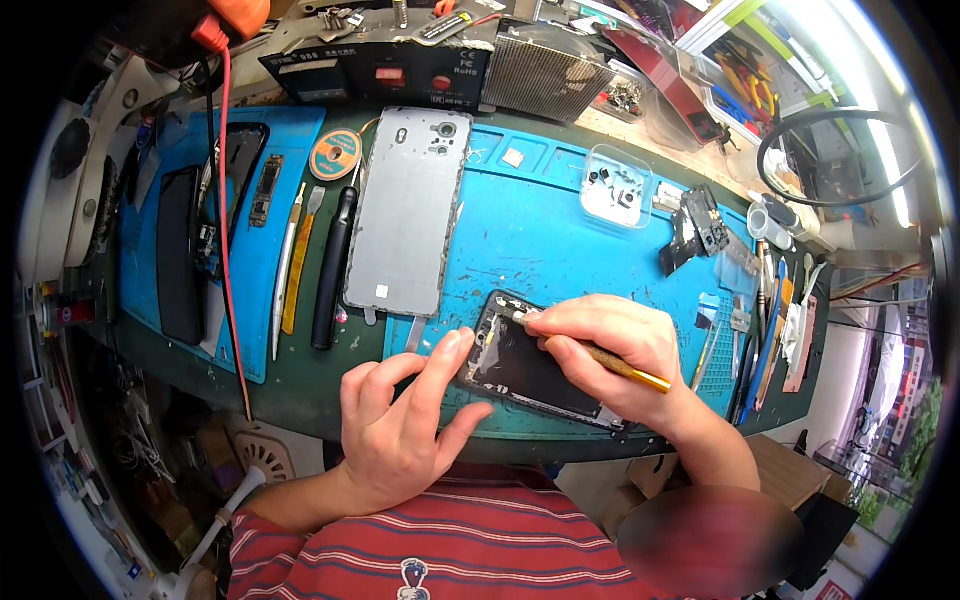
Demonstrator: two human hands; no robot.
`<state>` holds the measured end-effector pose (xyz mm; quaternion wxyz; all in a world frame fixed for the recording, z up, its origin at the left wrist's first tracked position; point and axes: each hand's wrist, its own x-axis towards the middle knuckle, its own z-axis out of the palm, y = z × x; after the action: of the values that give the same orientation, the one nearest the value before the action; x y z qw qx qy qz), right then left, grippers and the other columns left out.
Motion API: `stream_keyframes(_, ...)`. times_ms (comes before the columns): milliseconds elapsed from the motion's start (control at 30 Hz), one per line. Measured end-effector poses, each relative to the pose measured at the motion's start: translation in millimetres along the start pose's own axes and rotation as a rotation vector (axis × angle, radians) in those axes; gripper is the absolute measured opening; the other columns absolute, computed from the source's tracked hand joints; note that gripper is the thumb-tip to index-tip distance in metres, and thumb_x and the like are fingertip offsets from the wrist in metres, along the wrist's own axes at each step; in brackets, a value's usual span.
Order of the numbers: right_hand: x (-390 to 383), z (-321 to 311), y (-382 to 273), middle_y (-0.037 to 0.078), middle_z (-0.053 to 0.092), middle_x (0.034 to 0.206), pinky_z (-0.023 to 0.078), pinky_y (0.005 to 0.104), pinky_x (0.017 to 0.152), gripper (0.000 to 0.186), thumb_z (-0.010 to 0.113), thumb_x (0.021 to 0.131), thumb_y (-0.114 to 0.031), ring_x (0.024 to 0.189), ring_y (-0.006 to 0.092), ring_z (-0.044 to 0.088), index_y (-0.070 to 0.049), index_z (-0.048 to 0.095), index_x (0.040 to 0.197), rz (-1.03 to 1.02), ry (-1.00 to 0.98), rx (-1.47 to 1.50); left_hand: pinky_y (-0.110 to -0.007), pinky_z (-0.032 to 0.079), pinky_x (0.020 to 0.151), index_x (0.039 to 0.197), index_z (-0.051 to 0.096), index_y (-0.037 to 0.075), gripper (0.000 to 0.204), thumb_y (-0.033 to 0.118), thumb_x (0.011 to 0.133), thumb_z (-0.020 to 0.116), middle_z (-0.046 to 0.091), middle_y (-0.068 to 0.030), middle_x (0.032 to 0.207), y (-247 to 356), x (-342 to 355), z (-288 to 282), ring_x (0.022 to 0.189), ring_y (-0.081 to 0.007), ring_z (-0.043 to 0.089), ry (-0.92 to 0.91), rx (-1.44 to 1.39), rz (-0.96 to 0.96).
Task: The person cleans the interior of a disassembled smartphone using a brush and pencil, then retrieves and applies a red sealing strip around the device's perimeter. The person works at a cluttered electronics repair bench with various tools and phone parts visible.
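A black phone frame (525,365) lies slanted on the blue work mat (535,255), with grey and whitish residue along its left side. My right hand (625,345) is closed around a gold-handled, pen-shaped tool (640,373). The tool's tip meets the frame's upper left part; its exact shape is too small to tell. To the left, my left hand (400,435) is open, thumb apart, with the index fingertip at or just above the frame's left edge. Whether it touches cannot be made out. Beyond that hand lies a grey phone back panel (405,215) with camera holes.
Left of the panel lie a black rod-like tool (335,270), a yellow pry tool (300,262), a solder spool (335,154) and a dark phone (180,255). A red cable (226,250) hangs across. A clear parts box (617,187) and black phone parts (695,230) sit at right.
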<state>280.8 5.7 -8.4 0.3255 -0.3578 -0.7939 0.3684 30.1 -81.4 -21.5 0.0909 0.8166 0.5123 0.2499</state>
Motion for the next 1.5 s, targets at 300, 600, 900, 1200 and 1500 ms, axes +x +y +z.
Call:
stream_keyframes(300, 3, 0, 2, 0.014, 0.079, 0.099, 0.061, 0.0348, 0.076, 0.023, 0.077, 0.093, 0.002, 0.086, 0.0268, 0.077, 0.001, 0.078, 0.116, 0.067, -0.002, 0.091, -0.039, 0.041, 0.096, 0.148, 0.052, -0.006, 0.077, 0.026, 0.087, 0.086, 0.075, -0.0057, 0.137, 0, -2, 1, 0.107, -0.023, 0.059, -0.002, -0.004, 0.001)
stream_keyframes(600, -3, 5, -2, 0.013, 0.079, 0.099, 0.061, 0.0329, 0.075, 0.024, 0.076, 0.095, 0.001, 0.085, 0.0249, 0.077, -0.002, 0.078, 0.119, 0.134, 0.052, 0.112, -0.04, 0.042, 0.097, 0.148, 0.05, -0.006, 0.076, 0.023, 0.088, 0.085, 0.075, -0.0067, 0.137, 0, -3, 2, 0.109, -0.0243, 0.059, 0.015, 0.0, 0.003)
stream_keyframes(900, -2, 3, 1, 0.013, 0.079, 0.099, 0.062, 0.0347, 0.075, 0.025, 0.079, 0.09, 0.002, 0.085, 0.0271, 0.078, -0.001, 0.078, 0.115, -0.007, 0.05, -0.003, -0.04, 0.042, 0.097, 0.148, 0.05, -0.006, 0.075, 0.023, 0.089, 0.085, 0.075, -0.0065, 0.137, 1, -3, 2, 0.11, -0.0243, 0.059, 0.013, 0.015, 0.003)
stream_keyframes(1200, -2, 10, -3, 0.014, 0.08, 0.098, 0.062, 0.0357, 0.074, 0.025, 0.08, 0.089, 0.001, 0.085, 0.0287, 0.078, -0.001, 0.078, 0.114, -0.025, 0.107, -0.063, -0.04, 0.042, 0.097, 0.148, 0.05, -0.007, 0.075, 0.021, 0.088, 0.085, 0.076, -0.0066, 0.137, 0, -3, 3, 0.111, -0.0241, 0.059, 0.016, 0.015, 0.006)
stream_keyframes(1500, -5, 14, -3, 0.016, 0.079, 0.098, 0.062, 0.0342, 0.07, 0.024, 0.08, 0.089, 0.002, 0.083, 0.0279, 0.078, 0.0, 0.077, 0.112, 0.014, 0.144, -0.038, -0.04, 0.042, 0.097, 0.148, 0.049, -0.008, 0.076, 0.017, 0.086, 0.085, 0.075, -0.0068, 0.137, 1, -2, 1, 0.111, -0.0243, 0.06, 0.018, 0.007, 0.001)
